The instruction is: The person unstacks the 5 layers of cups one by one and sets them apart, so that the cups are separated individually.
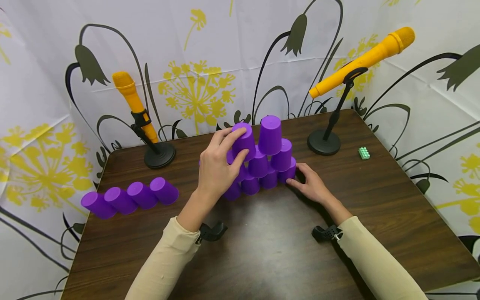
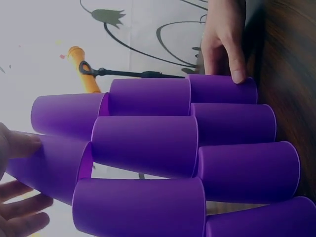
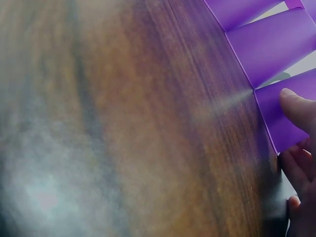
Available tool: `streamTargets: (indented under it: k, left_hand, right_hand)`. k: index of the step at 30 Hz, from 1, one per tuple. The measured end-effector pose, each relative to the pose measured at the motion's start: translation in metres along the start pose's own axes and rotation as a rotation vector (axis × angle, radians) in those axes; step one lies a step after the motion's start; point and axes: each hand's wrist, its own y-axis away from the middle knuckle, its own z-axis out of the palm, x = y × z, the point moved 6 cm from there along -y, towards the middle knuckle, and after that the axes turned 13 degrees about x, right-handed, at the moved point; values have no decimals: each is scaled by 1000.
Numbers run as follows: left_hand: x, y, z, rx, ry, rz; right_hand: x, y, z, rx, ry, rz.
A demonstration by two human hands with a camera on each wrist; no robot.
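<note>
Upside-down purple cups stand in a stacked wall with three tiers in the head view. My left hand (image 1: 219, 162) grips a purple cup (image 1: 243, 143) on the third tier, thumb on the near side. In the left wrist view that held cup (image 2: 52, 165) tilts a little, its rim close to the middle-tier cups (image 2: 143, 143). Beside it on the same tier is another cup (image 1: 270, 135). My right hand (image 1: 311, 183) holds the rightmost bottom cup (image 1: 288, 171) between thumb and fingers; the right wrist view shows the thumb on this cup (image 3: 281, 121). My left hand hides the wall's left end.
Several purple cups (image 1: 136, 196) lean in a row at the left of the brown table (image 1: 262, 250). Yellow microphones on black stands are at the back left (image 1: 131, 98) and back right (image 1: 363, 60). A green toy brick (image 1: 363, 153) lies at the right. Behind hangs a flowered cloth (image 1: 240, 50).
</note>
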Motion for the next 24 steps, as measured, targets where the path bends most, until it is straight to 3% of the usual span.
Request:
streamTargets:
  k: [5, 10, 15, 19, 24]
  left_hand:
    - [2, -2, -21, 78, 35, 6]
    - [-2, -4, -66, 216, 62, -53]
    - [-9, 5, -109, 324, -14, -146]
    - [-46, 33, -122, 370, -143, -223]
    - [-95, 81, -118, 327, -317, -313]
  right_hand:
    - [0, -1, 1, -2, -1, 1]
    - [-2, -2, 1, 1, -7, -15]
    - [-2, -2, 0, -1, -7, -5]
    - [-2, -2, 0, -5, -4, 1]
    - [-2, -1, 0, -6, -4, 10]
